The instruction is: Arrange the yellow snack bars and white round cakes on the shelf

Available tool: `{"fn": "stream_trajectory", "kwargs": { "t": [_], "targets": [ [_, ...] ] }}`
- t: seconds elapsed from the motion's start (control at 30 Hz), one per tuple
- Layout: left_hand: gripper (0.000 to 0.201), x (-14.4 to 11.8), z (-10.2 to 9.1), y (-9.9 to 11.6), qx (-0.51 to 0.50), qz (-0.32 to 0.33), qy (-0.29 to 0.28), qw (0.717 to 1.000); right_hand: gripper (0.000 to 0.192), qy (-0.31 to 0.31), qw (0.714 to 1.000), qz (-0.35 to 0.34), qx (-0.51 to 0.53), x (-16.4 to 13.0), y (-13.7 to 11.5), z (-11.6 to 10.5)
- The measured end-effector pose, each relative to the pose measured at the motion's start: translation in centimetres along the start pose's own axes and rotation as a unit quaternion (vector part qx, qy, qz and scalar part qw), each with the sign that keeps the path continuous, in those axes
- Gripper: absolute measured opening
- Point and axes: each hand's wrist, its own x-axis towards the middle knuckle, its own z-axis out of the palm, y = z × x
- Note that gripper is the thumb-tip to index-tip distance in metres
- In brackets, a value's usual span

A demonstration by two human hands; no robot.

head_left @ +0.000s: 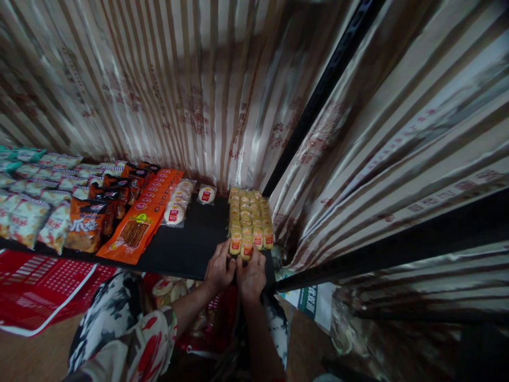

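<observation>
head view: both hands meet at the front edge of a black shelf [186, 249], left hand [219, 269] and right hand [252, 276] together grasping a small yellow snack packet [246, 247] at the near end of the packet rows [250, 215]. round cakes [175, 214] and orange packs [135, 231] lie to the left.

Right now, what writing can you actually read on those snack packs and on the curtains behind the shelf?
"爪" and a second, blurred character: large white print on the dark orange bag.
Long orange packs: yellow badge, print too small to read.
Round cakes: red label, unreadable.
Small yellow packs at both hands' fingers: red labels, unreadable.
Striped curtain: faded red characters, blurred.
Red basket: no writing seen.
</observation>
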Motion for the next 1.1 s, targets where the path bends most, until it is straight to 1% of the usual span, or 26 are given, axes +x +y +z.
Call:
{"fn": "stream_trajectory", "kwargs": {
  "t": [0.2,0.3,0.43,0.7,0.77,0.93,1.1],
  "targets": [
    [0.06,0.0,0.1,0.0,-0.002,-0.004,0.005,1.0,0.054,0.03,0.997,0.031,0.057,0.3,-0.4,-0.3],
    [0.06,0.0,0.1,-0.1,0.005,-0.009,0.0,1.0,0.056,0.034,0.996,0.022,0.081,0.5,-0.3,-0.3],
    [0.059,0.1,0.2,-0.1,0.005,-0.009,0.005,1.0,0.053,0.033,0.996,-0.004,0.08,0.6,-0.1,0.2],
    [0.058,0.1,0.4,-0.1,-0.002,-0.001,0.013,1.0,0.054,0.065,0.994,0.0,0.086,0.4,-0.4,0.1],
    [0.058,0.1,0.4,-0.1,0.001,0.002,0.013,1.0,0.054,0.062,0.995,0.0,0.083,0.6,-0.4,0.2],
    [0.058,0.2,0.5,-0.3,0.008,-0.004,0.008,1.0,0.054,0.033,0.997,0.002,0.071,0.8,-0.1,0.7],
    [0.059,0.2,0.6,-0.3,0.015,0.001,0.009,1.0,0.052,0.031,0.997,0.003,0.077,0.7,0.1,0.6]
  ]
}}
